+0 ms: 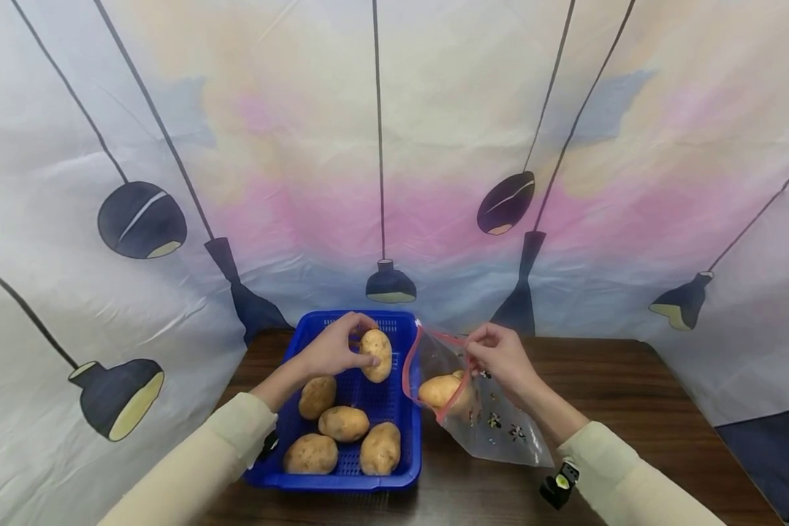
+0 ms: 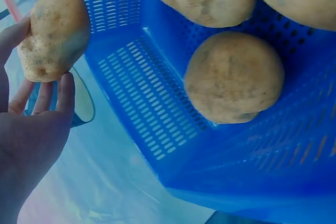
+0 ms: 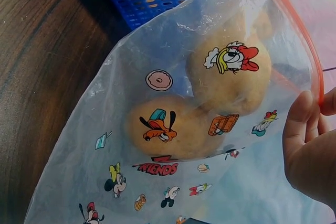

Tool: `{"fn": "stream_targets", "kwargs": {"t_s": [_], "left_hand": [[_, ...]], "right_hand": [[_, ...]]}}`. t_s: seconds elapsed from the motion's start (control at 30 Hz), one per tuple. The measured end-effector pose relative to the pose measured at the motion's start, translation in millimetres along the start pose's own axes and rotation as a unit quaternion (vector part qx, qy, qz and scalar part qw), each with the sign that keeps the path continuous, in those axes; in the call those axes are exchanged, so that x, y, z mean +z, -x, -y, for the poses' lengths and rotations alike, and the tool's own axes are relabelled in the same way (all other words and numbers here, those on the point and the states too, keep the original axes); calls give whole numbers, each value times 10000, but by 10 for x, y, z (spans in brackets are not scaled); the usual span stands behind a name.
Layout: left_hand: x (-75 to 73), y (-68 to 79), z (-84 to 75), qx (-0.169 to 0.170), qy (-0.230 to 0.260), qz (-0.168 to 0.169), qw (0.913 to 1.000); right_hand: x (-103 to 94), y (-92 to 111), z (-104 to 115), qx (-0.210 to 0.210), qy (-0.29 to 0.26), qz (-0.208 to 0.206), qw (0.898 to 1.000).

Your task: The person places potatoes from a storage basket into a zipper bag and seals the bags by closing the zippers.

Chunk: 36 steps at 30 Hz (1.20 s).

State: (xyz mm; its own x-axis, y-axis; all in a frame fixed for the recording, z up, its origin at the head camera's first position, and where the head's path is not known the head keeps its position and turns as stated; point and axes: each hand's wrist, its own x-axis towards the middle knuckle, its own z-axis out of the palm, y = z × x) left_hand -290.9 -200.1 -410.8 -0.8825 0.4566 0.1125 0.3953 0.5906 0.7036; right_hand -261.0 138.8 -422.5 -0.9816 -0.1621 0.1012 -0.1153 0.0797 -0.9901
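My left hand point(image 1: 337, 345) grips a potato point(image 1: 376, 356) between thumb and fingers, over the right side of the blue basket point(image 1: 334, 481). In the left wrist view the same potato point(image 2: 55, 35) sits at the fingertips, beyond the basket's side. With thumb and fingers my right hand point(image 1: 503, 356) pinches the red zip edge of a clear plastic bag point(image 1: 500, 431). The bag's mouth gapes toward the basket. Two potatoes show through its printed film in the right wrist view, an upper potato point(image 3: 231, 85) and a lower potato point(image 3: 176, 142).
Several potatoes lie in the basket, among them one potato point(image 1: 344, 424) near its middle and another potato point(image 1: 380, 448) by the front right corner. Basket and bag are on a dark wooden table point(image 1: 605, 380). A cloth printed with lamps point(image 1: 447, 146) hangs behind.
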Motion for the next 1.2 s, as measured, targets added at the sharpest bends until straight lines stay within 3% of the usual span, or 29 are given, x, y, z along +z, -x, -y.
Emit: {"fn": "stream_targets", "kwargs": {"t_s": [0.43, 0.7, 1.2], "left_hand": [[55, -44, -314, 527, 218, -44, 9984], [150, -84, -479, 518, 292, -172, 9981], [357, -236, -590, 416, 377, -345, 9978]], "right_hand": [[18, 3, -8, 40, 43, -7, 10000], [21, 0, -11, 18, 20, 50, 10000], [24, -1, -8, 31, 33, -60, 10000]]}}
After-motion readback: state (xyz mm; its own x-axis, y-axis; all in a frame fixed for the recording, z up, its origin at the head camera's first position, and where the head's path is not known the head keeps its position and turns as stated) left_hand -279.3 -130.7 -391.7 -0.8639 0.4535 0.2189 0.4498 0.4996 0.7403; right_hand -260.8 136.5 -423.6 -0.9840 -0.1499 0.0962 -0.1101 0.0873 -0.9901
